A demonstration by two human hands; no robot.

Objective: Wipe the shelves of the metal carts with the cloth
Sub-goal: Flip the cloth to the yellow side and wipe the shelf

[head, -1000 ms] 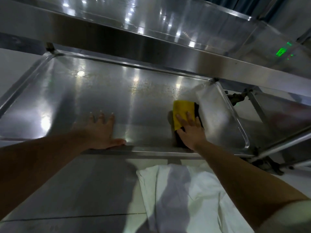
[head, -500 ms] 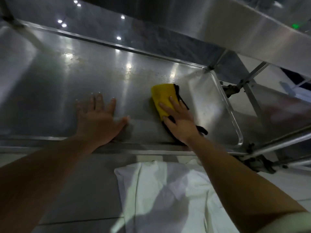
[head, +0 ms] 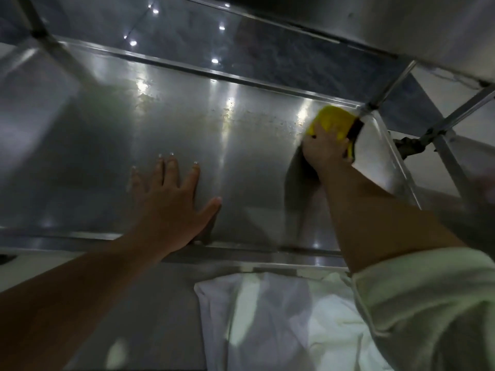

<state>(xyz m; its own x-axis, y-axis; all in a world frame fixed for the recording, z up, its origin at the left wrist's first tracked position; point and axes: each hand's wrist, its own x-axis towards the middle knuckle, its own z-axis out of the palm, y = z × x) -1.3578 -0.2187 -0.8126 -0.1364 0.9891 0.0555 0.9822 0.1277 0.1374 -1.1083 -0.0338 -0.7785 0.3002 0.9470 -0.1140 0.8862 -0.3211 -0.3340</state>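
right hand (head: 325, 148) pressing curled fingers onto yellow cloth (head: 332, 121) at shelf (head: 187, 135) far corner, 2 o'clock | left hand (head: 171, 199) flat, spread, holding nothing, braced at 7 o'clock, well apart | cloth bunched, dark-edged | speckled grime runs from cloth toward 9 o'clock; right hand nearer
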